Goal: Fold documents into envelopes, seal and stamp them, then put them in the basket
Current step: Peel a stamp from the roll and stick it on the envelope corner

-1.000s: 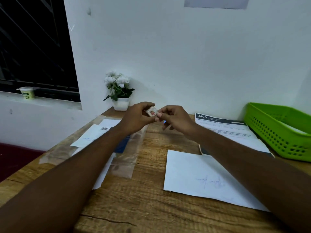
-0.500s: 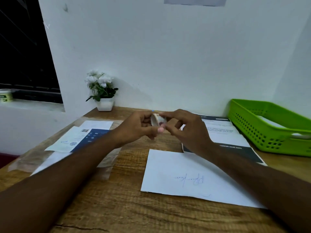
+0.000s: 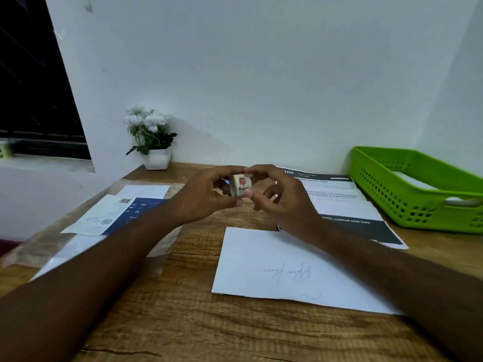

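- Pinching the small beige roll of stamps (image 3: 241, 185) from its left, the left hand (image 3: 203, 197) is raised beyond the far edge of the white signed paper envelope (image 3: 271, 259).
- The right hand (image 3: 285, 202) pinches the same roll from the right.
- The green perforated plastic basket (image 3: 392, 197) stands right of the envelope.

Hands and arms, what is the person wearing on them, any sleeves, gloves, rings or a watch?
Nothing shows. The left forearm and right forearm are bare to the frame's edge, with no sleeves. The left hand and right hand have no gloves, and no watch, band or ring appears on the wrists or visible fingers.
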